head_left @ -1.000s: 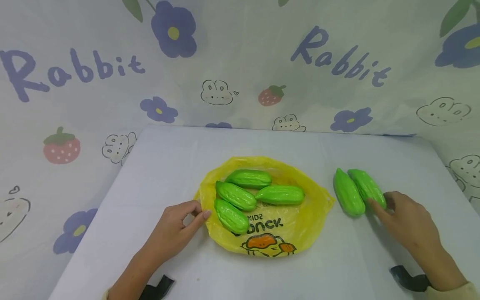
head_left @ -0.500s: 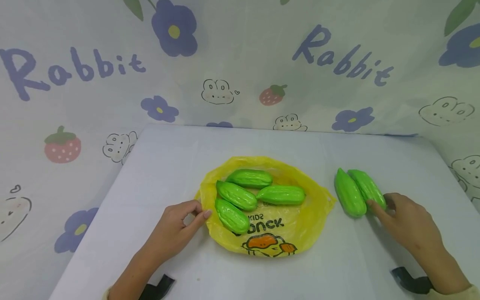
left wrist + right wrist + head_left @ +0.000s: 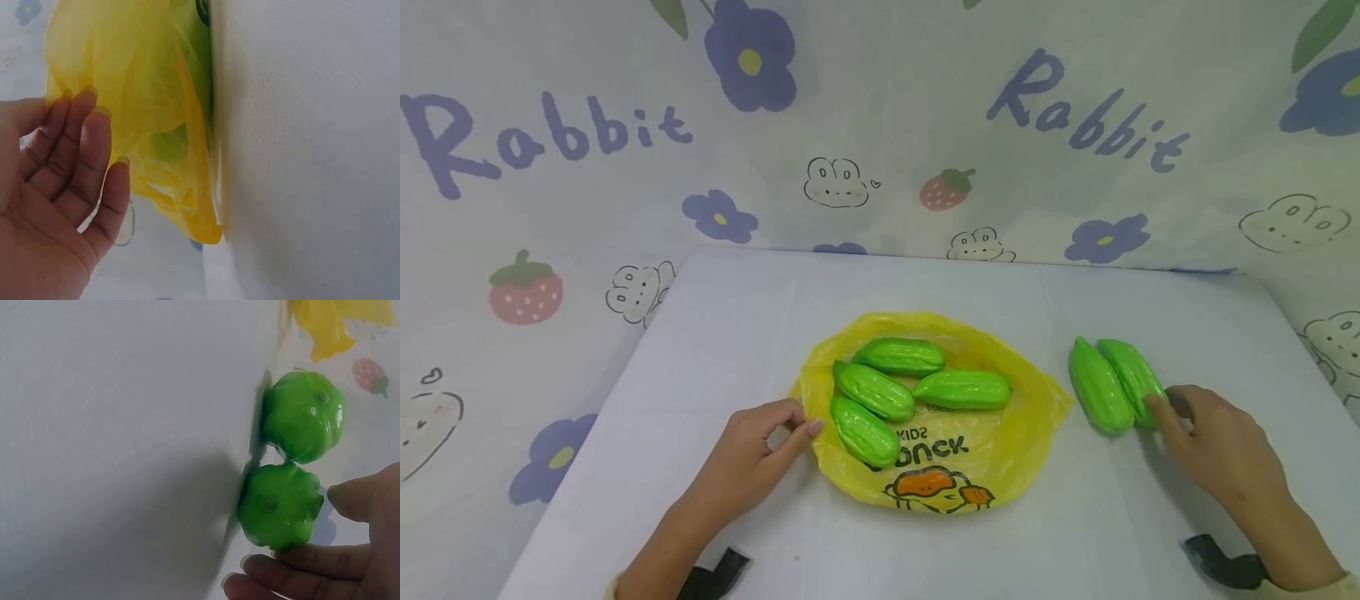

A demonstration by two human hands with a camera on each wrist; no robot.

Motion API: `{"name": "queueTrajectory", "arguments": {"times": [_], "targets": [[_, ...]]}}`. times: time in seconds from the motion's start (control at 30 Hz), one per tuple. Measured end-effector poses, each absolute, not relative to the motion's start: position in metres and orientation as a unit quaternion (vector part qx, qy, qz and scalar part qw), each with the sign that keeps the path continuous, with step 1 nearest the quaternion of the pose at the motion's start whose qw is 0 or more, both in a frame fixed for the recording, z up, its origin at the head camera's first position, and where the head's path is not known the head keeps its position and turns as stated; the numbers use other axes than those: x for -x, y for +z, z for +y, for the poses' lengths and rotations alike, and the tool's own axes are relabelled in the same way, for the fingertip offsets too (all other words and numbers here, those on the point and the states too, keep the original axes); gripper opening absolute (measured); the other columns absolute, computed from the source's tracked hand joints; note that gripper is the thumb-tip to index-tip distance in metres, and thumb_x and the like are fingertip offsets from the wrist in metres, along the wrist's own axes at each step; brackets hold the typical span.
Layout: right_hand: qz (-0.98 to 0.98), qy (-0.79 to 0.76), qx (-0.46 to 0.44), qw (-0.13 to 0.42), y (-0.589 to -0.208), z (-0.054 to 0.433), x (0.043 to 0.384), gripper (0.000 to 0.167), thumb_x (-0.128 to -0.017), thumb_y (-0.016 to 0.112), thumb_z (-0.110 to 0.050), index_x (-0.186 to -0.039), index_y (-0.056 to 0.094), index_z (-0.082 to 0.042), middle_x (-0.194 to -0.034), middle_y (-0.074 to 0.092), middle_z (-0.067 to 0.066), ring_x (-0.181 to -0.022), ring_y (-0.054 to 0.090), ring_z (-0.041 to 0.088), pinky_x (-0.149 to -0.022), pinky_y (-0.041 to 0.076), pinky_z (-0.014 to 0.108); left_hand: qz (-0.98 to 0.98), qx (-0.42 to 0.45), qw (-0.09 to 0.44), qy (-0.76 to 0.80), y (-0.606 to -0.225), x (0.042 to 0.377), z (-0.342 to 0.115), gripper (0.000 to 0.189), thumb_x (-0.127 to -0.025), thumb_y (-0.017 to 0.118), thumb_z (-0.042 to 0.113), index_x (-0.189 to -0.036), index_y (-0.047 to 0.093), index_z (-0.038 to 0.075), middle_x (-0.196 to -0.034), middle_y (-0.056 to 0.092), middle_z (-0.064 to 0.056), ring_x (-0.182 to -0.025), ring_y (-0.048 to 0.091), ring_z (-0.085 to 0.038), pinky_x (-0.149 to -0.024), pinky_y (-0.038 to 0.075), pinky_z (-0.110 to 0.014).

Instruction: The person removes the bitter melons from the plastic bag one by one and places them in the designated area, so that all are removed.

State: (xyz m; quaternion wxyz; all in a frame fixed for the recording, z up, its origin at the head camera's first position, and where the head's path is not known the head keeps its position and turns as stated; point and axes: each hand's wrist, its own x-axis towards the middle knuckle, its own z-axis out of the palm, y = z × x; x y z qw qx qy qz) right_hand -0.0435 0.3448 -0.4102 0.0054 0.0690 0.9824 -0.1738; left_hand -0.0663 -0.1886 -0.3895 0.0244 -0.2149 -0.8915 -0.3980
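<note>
My left hand [image 3: 758, 462] pinches the left rim of a yellow plastic bag [image 3: 1022, 454], thumb and fingers meeting at its edge in the left wrist view. The bag lies spread open, with several glossy green bitter melons [image 3: 962, 389] inside. To its right, two more lie side by side on the table: a left bitter melon [image 3: 1099, 387] and a right bitter melon [image 3: 1129, 375]. My right hand [image 3: 1228, 446] is at the near end of the right one. In the right wrist view its thumb [image 3: 350, 495] stands slightly apart from that melon, while the fingers extend along its other side.
A white-covered table [image 3: 760, 325] lies beneath everything. Behind it hangs a pale cloth [image 3: 880, 108] printed with rabbits, flowers and strawberries. Black straps [image 3: 1221, 562] show at both wrists.
My right thumb has drawn slightly away to the right from the right bitter melon. The left hand keeps its hold on the bag, and the melons stay where they were.
</note>
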Motion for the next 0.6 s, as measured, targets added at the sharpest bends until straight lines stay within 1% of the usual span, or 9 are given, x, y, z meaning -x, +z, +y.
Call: {"name": "queueTrajectory", "arguments": {"times": [0.37, 0.6], "targets": [[0.985, -0.161, -0.064, -0.015, -0.403, 0.342, 0.043, 0.059, -0.107, 0.057, -0.041, -0.131, 0.057, 0.012, -0.125, 0.061, 0.037, -0.1, 0.063, 0.056, -0.073, 0.05, 0.066, -0.892, 0.219, 0.03, -0.394, -0.389, 0.066, -0.188, 0.021, -0.098, 0.075, 0.013, -0.086, 0.061, 0.023, -0.073, 0.054, 0.018, -0.065, 0.049, -0.006, -0.054, 0.043, -0.027], [0.985, -0.163, -0.052, -0.024, -0.392, 0.329, 0.042, 0.059, -0.105, 0.06, -0.041, -0.133, 0.056, 0.011, -0.128, 0.059, 0.036, -0.111, 0.057, 0.058, -0.081, 0.047, 0.07, -0.89, 0.225, 0.033, -0.394, -0.39, 0.066, -0.189, 0.021, -0.098, 0.075, 0.013, -0.086, 0.061, 0.023, -0.074, 0.054, 0.018, -0.065, 0.049, -0.006, -0.054, 0.043, -0.026]]}}
